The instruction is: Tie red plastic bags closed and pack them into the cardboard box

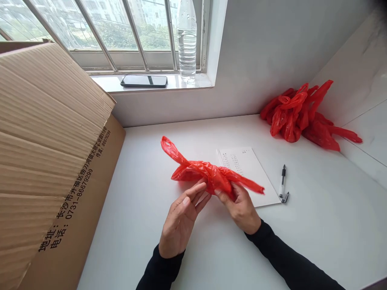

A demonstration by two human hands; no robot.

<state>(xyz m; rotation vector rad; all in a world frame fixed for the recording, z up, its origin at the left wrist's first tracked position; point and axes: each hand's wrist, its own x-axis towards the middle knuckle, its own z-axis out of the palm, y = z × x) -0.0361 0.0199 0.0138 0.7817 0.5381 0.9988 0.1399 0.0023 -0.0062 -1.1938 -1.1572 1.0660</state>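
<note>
A red plastic bag (208, 173), bunched and with its two handle ends sticking out to either side, is held just above the white table. My right hand (243, 207) grips its near right part, thumb on top and fingers underneath. At the bag's lower left edge, my left hand (183, 221) has its fingers stretched out and the palm turned inward. Its fingertips are against or just under the bag; contact is hard to make out. Whatever the bag may contain is hidden.
An open cardboard box (102, 161) stands at left. Behind right lies a heap of red bags (293, 112). A notebook (260, 173) and a pen (283, 181) with its cap off rest on the table (317, 233). The windowsill holds a phone (144, 81) and a water bottle (187, 52).
</note>
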